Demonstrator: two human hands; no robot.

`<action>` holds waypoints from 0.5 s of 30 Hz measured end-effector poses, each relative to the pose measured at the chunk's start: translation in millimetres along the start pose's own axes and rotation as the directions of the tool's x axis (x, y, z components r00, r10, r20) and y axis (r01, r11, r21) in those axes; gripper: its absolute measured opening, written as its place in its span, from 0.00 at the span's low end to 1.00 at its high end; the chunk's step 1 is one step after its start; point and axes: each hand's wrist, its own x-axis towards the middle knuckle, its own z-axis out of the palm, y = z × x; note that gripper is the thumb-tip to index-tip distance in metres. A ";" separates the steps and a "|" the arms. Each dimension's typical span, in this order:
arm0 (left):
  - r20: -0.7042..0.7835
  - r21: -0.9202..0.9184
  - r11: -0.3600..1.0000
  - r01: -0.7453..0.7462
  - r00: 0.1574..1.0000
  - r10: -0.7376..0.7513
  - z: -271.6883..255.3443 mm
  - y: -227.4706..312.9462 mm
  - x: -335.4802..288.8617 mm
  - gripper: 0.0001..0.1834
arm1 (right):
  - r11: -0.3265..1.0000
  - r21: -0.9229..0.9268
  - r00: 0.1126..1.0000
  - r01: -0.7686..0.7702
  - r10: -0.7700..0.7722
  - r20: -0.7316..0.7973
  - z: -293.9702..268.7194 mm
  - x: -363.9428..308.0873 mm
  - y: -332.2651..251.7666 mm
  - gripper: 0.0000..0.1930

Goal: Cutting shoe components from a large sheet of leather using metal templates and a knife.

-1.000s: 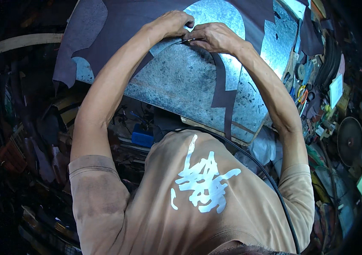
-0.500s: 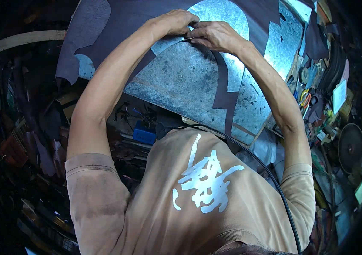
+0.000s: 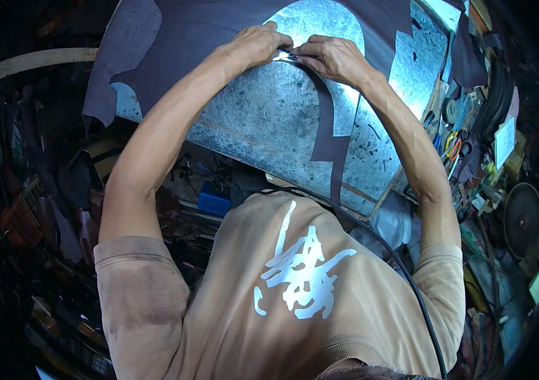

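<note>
A large dark brown leather sheet [image 3: 206, 38] with cut-out edges lies over a grey metal-topped table [image 3: 263, 120]. From it or beside it, a narrow leather strip [image 3: 325, 117] curves down toward the table's near edge, with a stepped outline. My right hand [image 3: 334, 60] is closed, thumb and fingers pinching the strip's upper end. Close against it, my left hand [image 3: 260, 45] has its fingers curled at the sheet's edge. What those fingers hold is hidden. A small bright gap shows between the two hands.
A black cable [image 3: 402, 259] runs over my shirt. Right of the table are orange-handled scissors [image 3: 453, 147], tape rolls and a round disc [image 3: 523, 214] among clutter. A blue box [image 3: 214, 199] sits below the table's near edge. Leather scraps hang at the right corner [image 3: 469, 66].
Both hands have shifted slightly left, and my left hand has come a little lower. The leather sheet and strip have slid slightly left with them.
</note>
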 end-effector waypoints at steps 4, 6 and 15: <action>0.014 -0.045 0.999 0.010 1.000 -0.009 1.1 4.8 -4.2 0.16 | 0.992 0.022 0.992 -0.126 0.126 0.004 -1.6 -14.2 -3.4 0.13; -0.036 0.001 1.000 -0.005 0.999 0.005 1.9 6.1 -7.0 0.14 | 0.988 0.033 0.988 -0.151 0.152 -0.020 1.6 -23.8 -4.2 0.13; 0.030 0.011 1.000 -0.014 0.999 0.014 -1.9 7.3 -5.8 0.14 | 0.920 0.104 0.916 -0.379 0.389 -0.101 1.9 -64.6 -27.4 0.12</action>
